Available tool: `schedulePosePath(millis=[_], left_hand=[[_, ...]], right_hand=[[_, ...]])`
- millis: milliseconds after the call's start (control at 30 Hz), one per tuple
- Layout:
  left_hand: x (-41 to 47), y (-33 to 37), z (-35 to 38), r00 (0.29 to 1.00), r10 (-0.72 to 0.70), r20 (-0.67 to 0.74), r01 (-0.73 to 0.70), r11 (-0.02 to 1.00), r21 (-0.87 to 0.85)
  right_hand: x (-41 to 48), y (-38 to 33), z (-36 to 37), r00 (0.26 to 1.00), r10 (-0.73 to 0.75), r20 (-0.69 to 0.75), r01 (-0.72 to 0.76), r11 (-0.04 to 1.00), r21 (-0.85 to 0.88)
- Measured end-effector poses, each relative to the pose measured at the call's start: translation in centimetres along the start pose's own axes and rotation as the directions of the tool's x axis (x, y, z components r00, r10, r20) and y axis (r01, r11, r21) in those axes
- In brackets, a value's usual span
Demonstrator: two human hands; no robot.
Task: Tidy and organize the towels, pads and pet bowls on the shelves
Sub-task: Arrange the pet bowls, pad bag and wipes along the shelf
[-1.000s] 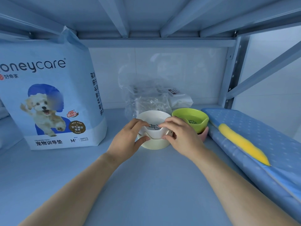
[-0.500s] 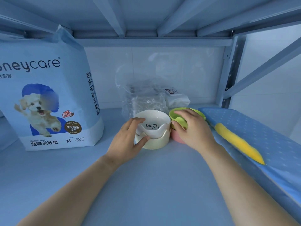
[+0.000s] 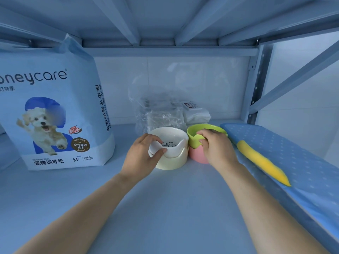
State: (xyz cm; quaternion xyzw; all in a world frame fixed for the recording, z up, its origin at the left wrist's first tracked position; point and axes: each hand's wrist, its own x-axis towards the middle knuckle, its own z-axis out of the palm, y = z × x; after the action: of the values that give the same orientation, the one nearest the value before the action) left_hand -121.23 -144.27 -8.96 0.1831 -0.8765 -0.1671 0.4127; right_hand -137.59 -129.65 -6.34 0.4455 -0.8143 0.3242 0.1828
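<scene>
— Since a second ago the right hand [image 3: 216, 147] has shifted off the white bowl [image 3: 170, 138] onto the green bowl [image 3: 207, 128], with its fingers curled over the rim.
— And the left hand [image 3: 141, 156]?
— It pinches the white bowl's near rim. That bowl sits nested in a cream bowl [image 3: 172, 162], and the green one in a pink bowl [image 3: 196, 155], just beside each other on the shelf [image 3: 165, 208].

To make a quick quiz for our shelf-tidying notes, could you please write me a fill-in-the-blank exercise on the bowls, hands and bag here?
1. The left hand grips the ____ bowl stacked in the cream bowl.
2. The right hand grips the green bowl, which is stacked in the ____ bowl.
3. The animal pictured on the pad bag is a ____.

Missing words: white; pink; dog.
</scene>
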Motion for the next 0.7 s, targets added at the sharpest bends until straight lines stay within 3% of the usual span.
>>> schedulePosePath(millis=[333, 633, 700], left_hand=[[-0.2, 0.1, 0.1, 1.000, 0.027, 0.009, -0.028, 0.999, 0.037], [0.3, 0.4, -1.8, 0.999, 0.033, 0.040, -0.035, 0.997, 0.061], [-0.1, -0.1, -2.3, 0.998, 0.033, 0.058, -0.037, 0.996, 0.075]], right_hand=[[-0.1, -0.4, 0.0, 0.998, -0.036, -0.050, 0.036, 0.999, 0.002], [-1.3, -4.4, 0.4, 0.944, -0.295, -0.148, 0.308, 0.948, 0.078], [-1.5, -5.2, 0.8, 0.936, -0.342, -0.086, 0.349, 0.933, 0.086]])
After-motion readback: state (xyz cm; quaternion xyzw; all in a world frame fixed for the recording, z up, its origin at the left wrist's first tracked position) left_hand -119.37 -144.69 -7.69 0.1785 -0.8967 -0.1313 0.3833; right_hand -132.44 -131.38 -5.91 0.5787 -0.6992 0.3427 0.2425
